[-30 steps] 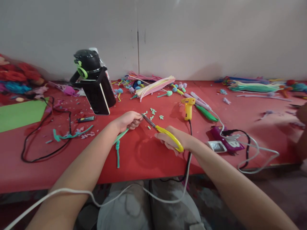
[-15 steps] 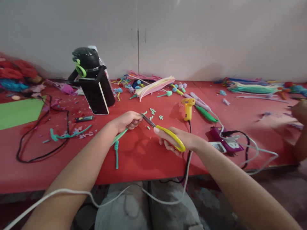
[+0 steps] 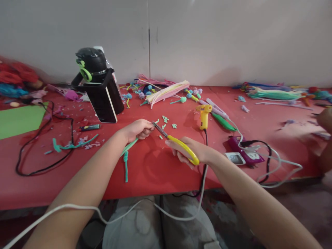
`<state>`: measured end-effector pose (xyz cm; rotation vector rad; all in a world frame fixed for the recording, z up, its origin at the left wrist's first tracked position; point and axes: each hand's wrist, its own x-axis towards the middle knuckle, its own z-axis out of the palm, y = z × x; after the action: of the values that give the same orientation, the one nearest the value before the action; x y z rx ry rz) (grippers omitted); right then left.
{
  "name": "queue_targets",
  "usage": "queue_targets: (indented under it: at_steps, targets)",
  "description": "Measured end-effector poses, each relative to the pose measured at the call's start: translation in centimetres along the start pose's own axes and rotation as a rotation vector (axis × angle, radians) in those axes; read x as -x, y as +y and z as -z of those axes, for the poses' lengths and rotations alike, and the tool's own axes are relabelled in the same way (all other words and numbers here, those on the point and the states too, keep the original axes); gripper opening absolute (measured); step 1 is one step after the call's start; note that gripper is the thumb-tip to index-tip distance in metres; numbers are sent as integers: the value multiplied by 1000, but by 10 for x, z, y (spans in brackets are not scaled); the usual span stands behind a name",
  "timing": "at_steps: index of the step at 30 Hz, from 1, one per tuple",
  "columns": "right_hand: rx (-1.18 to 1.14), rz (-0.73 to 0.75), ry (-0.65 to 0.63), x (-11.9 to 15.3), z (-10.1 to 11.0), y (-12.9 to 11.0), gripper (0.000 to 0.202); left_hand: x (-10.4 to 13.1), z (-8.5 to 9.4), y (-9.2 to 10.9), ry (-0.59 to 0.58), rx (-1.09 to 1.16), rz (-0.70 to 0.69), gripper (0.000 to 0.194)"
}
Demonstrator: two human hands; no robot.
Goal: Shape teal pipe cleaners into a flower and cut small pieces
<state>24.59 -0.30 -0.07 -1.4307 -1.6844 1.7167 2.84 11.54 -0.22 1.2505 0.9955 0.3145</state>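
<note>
My left hand (image 3: 142, 129) pinches a few green pipe cleaners (image 3: 131, 144), whose lengths trail out below the palm toward the table edge. Yellow-handled scissors (image 3: 184, 148) are in my right hand (image 3: 188, 150), their blades pointing left and meeting the fingertips of my left hand. Whether the blades are fully closed is too small to tell. Just beyond the blades lie several short cut green pieces (image 3: 165, 119). A knotted teal pipe cleaner (image 3: 126, 167) hangs down below my left wrist.
Behind my left forearm stands a black bottle (image 3: 103, 93) with a phone-like panel. A yellow glue gun (image 3: 204, 117) and a purple power strip (image 3: 247, 152) are at right. Pipe cleaner bundles (image 3: 168, 93) lie along the wall. Another person's hand (image 3: 325, 121) shows at far right.
The scissors' yellow handles have come closer together in my right hand. My left hand stays nearly where it was, and the view has shifted slightly.
</note>
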Motion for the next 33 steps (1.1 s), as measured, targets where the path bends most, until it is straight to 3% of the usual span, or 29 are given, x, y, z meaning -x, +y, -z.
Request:
queue_targets:
  at_steps: [13, 18, 23, 26, 29, 33]
  targets:
    - [-7, -31, 67, -8, -6, 4, 31, -2, 0, 0, -8, 0, 16, 29]
    - [-16, -48, 150, -6, -12, -1, 42, -1, 2, -1, -22, -1, 5, 30]
    - [-43, -71, 102, 1, -9, 1, 51, 1, 6, -4, -63, -7, -18, 31]
    - [-59, -8, 123, 1, 0, 6, 52, 9, 7, -4, -50, -43, -44, 32]
    - [-35, 102, 231, -10, 12, 2, 54, 19, 8, -4, -10, -77, -91, 28]
    - [72, 211, 334, -38, 20, -21, 50, 30, 9, -4, -113, -74, -120, 24]
